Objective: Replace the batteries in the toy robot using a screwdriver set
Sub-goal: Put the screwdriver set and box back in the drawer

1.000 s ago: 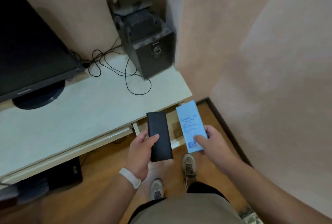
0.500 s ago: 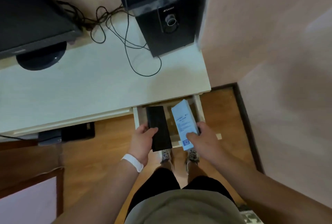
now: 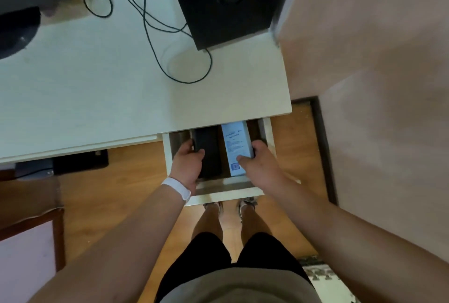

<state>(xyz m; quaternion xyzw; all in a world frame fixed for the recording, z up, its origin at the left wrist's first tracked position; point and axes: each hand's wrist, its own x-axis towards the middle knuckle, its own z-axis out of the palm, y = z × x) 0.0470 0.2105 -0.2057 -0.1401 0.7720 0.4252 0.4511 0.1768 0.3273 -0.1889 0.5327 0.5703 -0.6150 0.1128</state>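
My left hand (image 3: 188,164) grips a flat black case (image 3: 207,154) by its left edge, down inside the open drawer (image 3: 226,194) under the white desk (image 3: 121,93). My right hand (image 3: 258,160) grips a long light-blue box (image 3: 235,143) with printed text and a code square, beside the black case in the same drawer. The far ends of both items are hidden under the desk edge. No toy robot is in view.
A black speaker (image 3: 226,1) stands at the desk's back right with loose black cables (image 3: 155,25) in front of it. A monitor base (image 3: 17,30) sits at the left. A pink wall (image 3: 376,84) closes the right side. My feet (image 3: 229,206) stand on wooden floor below the drawer.
I have stepped closer and the view has tilted down. Both hands have lowered the black case and the blue box from above the drawer into it.
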